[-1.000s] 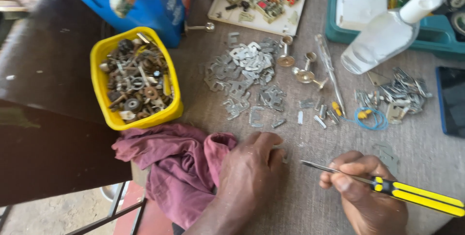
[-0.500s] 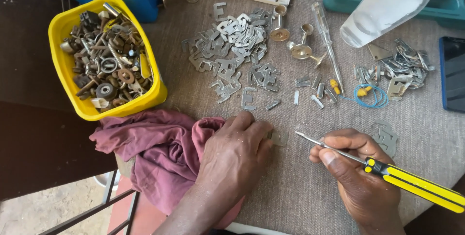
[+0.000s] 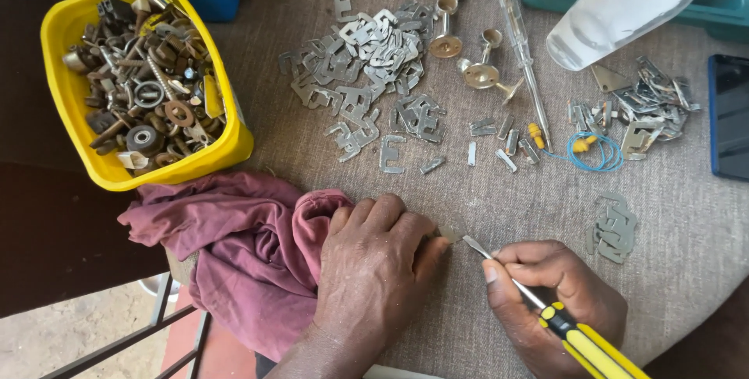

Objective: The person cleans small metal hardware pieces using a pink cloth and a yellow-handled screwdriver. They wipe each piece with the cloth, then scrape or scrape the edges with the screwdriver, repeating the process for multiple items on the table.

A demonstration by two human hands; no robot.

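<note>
My left hand (image 3: 373, 266) lies palm down on the grey tabletop (image 3: 499, 207), fingers closed over a small flat metal piece (image 3: 451, 230) whose edge shows at the fingertips. My right hand (image 3: 555, 293) grips a screwdriver with a yellow and black handle (image 3: 581, 340). Its thin metal blade points up and left, with the tip touching the metal piece. A maroon cloth (image 3: 234, 246) is bunched against my left hand at the table's near edge.
A yellow tub (image 3: 226, 145) of rusty screws, washers and parts stands at the left. Several E-shaped metal plates (image 3: 367, 67) lie heaped in the middle, more (image 3: 644, 110) at the right. Nearby lie a clear tester screwdriver (image 3: 527, 67), brass fittings (image 3: 480, 74), a blue wire loop (image 3: 593, 153), a phone (image 3: 729, 117) and a clear bottle (image 3: 624, 4).
The view has moved closer to the table. My left hand slid right and closed over the metal piece. The screwdriver tip came in to meet it.
</note>
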